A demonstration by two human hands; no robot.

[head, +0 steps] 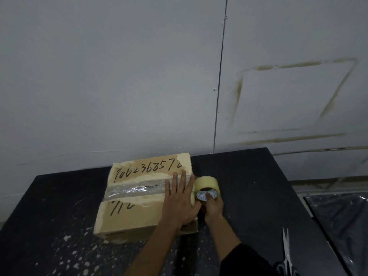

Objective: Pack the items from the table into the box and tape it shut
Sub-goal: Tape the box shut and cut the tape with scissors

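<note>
**Two hands at the right end of the seam**

One view only, from the head camera, looking down on a dark table [249, 176] set against a pale wall.

The box [139, 206] sits closed at the table's far left-centre, its flaps down and a band of clear tape [135, 189] already laid along the centre seam. That seam, the long axis for this step, runs left to right across the lid. No loose items show on the table, so packing looks finished and the work appears to be in the sealing stage.

The left hand [180, 200] lies flat and spread on the lid at the seam's right end, fingers released and pressing down, gripping nothing. The right hand [213, 206] is just beside it, off the box's right edge, fingers clenched on the tape roll [207, 189] (the thumb seems hooked through the core). The roll stands touching or nearly touching the box's right side; which, cannot be told.

So the roll lies directly right of the flat hand, in line with the seam, and the right hand is the nearer one to carry the strip down the side wall.

Scissors [286, 253] lie well apart at the near right, on the right hand's side for a cut.
</note>
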